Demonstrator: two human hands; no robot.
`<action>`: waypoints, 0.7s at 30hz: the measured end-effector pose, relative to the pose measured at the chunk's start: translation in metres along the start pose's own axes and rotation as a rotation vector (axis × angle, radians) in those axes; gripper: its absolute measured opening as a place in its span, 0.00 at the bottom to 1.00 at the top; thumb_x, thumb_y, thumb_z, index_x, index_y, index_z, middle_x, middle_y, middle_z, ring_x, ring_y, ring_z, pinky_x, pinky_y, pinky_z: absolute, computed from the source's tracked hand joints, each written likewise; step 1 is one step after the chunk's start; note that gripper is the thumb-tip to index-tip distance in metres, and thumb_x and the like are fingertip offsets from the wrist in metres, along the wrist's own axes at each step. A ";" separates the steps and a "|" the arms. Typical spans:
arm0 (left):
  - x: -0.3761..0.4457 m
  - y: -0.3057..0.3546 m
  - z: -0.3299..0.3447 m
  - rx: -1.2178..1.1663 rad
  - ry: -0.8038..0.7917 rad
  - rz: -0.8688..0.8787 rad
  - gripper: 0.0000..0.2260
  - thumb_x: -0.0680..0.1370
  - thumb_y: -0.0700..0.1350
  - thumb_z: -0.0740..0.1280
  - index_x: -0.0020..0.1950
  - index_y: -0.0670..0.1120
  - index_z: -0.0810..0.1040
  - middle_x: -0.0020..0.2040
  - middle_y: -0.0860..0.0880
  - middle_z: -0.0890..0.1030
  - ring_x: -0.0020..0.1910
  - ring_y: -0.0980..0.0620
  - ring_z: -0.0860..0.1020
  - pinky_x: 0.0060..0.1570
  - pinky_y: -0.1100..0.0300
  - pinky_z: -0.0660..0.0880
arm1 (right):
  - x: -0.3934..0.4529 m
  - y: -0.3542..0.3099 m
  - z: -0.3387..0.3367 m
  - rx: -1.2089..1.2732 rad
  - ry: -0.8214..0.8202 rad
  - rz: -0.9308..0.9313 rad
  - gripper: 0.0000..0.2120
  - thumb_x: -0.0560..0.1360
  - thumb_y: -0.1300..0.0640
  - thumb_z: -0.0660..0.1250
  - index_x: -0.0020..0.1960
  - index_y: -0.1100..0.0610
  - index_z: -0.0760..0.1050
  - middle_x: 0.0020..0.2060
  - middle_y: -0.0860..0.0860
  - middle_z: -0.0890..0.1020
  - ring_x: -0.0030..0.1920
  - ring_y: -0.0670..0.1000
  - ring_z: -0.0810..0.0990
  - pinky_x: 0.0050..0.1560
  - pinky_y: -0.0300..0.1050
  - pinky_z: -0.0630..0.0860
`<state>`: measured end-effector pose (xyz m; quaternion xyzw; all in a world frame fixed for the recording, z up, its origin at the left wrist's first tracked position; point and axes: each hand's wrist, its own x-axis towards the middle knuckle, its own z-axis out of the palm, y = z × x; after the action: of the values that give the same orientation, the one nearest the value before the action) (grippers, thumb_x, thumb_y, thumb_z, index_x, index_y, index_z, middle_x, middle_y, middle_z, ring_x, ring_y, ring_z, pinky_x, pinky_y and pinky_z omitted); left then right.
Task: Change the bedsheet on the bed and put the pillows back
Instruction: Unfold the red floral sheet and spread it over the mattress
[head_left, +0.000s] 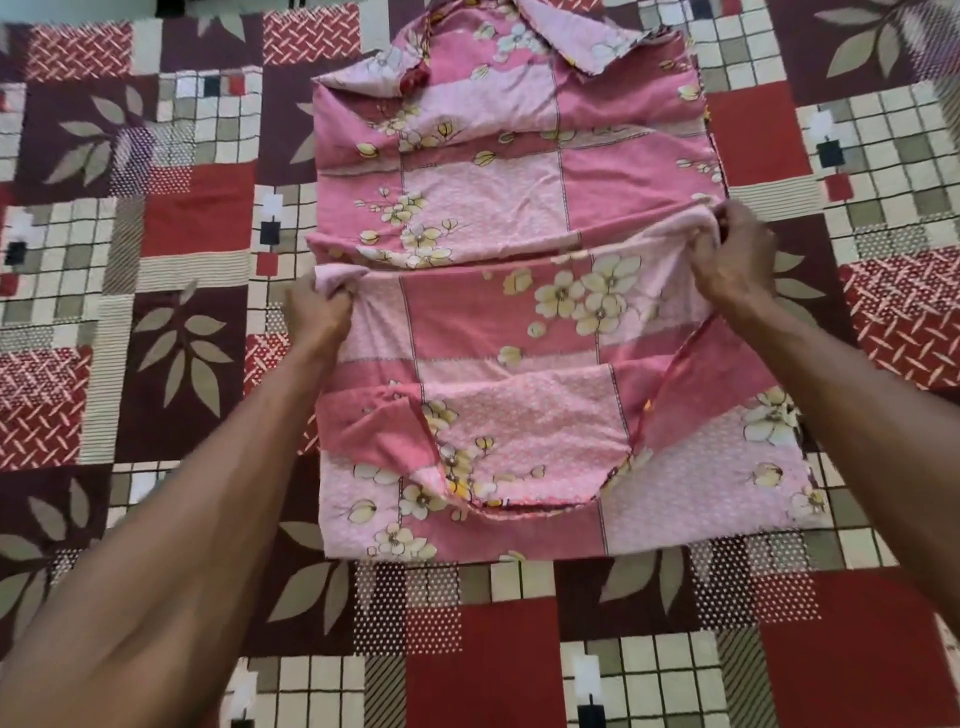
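A pink floral sheet (498, 197), folded into a long strip, lies down the middle of the bed. The bed is covered by a red, maroon and cream patchwork bedsheet (182, 218). The near end of the pink sheet is doubled back toward the far end. My left hand (317, 312) grips the left corner of that folded edge. My right hand (737, 260) pinches the right corner, lifted slightly above the layer beneath. A loose flap of the pink sheet lies turned over at the far end. No pillows are in view.
The patchwork bedsheet spreads flat on all sides of the pink sheet. A small red bunched piece (415, 80) sits on the pink sheet near its far end. A pale strip shows along the top left edge of the view.
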<state>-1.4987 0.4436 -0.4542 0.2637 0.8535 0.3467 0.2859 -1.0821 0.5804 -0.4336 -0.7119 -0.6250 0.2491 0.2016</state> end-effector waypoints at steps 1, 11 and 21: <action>0.008 0.008 0.000 0.017 0.036 0.034 0.12 0.76 0.47 0.76 0.59 0.46 0.84 0.52 0.49 0.85 0.44 0.55 0.81 0.36 0.65 0.75 | 0.006 -0.006 0.001 0.013 0.026 0.002 0.11 0.81 0.59 0.62 0.60 0.59 0.78 0.54 0.59 0.83 0.53 0.55 0.80 0.45 0.40 0.66; -0.048 0.006 0.017 0.499 0.188 0.296 0.30 0.76 0.49 0.74 0.73 0.42 0.66 0.69 0.42 0.71 0.67 0.45 0.69 0.70 0.56 0.66 | -0.039 0.002 0.000 -0.220 -0.109 -0.214 0.29 0.75 0.55 0.74 0.73 0.52 0.68 0.66 0.58 0.70 0.66 0.59 0.70 0.64 0.50 0.73; -0.167 -0.042 0.012 0.878 -0.594 0.823 0.48 0.63 0.86 0.52 0.69 0.55 0.75 0.69 0.52 0.72 0.67 0.50 0.68 0.74 0.36 0.58 | -0.112 0.020 -0.023 -0.662 -0.801 -0.542 0.51 0.66 0.30 0.73 0.82 0.42 0.55 0.78 0.50 0.64 0.80 0.57 0.59 0.77 0.70 0.41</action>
<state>-1.3846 0.3140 -0.4418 0.7436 0.6303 -0.0395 0.2195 -1.0627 0.4669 -0.4162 -0.4021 -0.8568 0.2297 -0.2269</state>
